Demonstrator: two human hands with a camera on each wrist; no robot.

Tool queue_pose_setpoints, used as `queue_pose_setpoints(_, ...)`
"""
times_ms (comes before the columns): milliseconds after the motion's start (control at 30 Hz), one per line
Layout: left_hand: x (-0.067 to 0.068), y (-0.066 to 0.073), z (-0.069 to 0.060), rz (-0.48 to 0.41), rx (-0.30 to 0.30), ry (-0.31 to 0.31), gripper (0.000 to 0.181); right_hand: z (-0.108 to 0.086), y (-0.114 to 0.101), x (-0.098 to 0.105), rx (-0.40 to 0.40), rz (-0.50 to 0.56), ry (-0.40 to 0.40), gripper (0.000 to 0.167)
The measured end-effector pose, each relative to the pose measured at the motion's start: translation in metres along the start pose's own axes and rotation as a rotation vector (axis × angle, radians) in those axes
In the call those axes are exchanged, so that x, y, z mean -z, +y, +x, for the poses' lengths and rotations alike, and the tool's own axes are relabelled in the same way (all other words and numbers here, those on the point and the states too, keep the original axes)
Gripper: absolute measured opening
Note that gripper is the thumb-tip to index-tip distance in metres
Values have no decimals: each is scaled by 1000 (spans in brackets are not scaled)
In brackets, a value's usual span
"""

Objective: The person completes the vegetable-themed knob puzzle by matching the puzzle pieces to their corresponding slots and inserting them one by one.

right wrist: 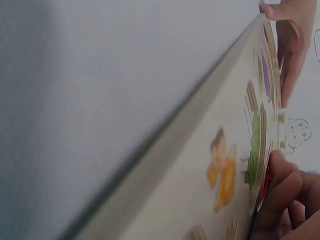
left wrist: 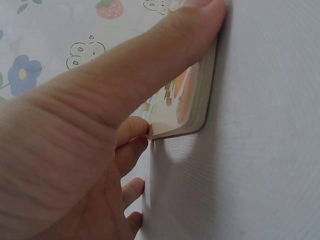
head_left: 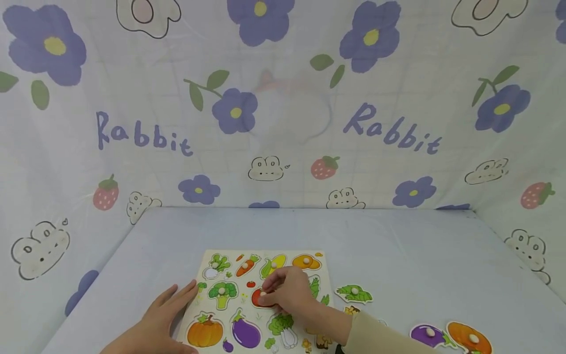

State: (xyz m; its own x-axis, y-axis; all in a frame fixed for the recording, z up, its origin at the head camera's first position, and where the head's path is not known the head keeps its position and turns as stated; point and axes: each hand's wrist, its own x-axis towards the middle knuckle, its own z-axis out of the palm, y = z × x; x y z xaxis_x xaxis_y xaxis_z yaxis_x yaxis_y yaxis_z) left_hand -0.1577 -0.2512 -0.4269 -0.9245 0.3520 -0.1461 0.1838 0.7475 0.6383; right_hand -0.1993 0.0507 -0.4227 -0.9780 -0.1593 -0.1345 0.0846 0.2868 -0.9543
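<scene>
A wooden vegetable puzzle board [head_left: 275, 255] lies flat on the table. In the head view my right hand [head_left: 289, 292] pinches the knob of a red tomato piece [head_left: 256, 298] over the board's middle; the fingers hide part of it, and I cannot tell whether it sits fully in its recess. My left hand [head_left: 161, 314] rests at the board's near left corner, fingers fairly straight along the left side. In the left wrist view the thumb [left wrist: 165, 45] lies along the near edge. Knobbed broccoli [head_left: 222, 291], carrot [head_left: 245, 266] and corn [head_left: 275, 264] pieces sit in the board.
Right of the board lie a green leafy piece [head_left: 354, 292], a brown and yellow piece [head_left: 351, 309], an eggplant piece [head_left: 426, 335] and an orange pumpkin-like piece [head_left: 469, 337]. The right sleeve [head_left: 380, 337] partly covers that side. A printed cloth [head_left: 287, 137] stands behind the table.
</scene>
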Motion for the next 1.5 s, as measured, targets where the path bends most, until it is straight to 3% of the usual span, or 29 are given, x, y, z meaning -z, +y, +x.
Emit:
queue_pose_setpoints(233,-3,0,-3,3,-4,-2,120,-1,3,1,-69,-6,-12,21)
queue_pose_setpoints(700,-6,5,-5,-8,130,-40,124,-4,9,-1,-47,-9,-4,22)
queue_pose_setpoints(1000,-4,8,-7,38,80,-25,124,-2,11,-1,-41,-15,-9,22)
queue_pose_setpoints(1267,-2,9,-5,16,119,-25,127,1,10,-1,-44,-19,-14,22)
queue_pose_setpoints(1500,-2,8,-2,20,111,-10,127,1,7,0,-38,-1,-4,22)
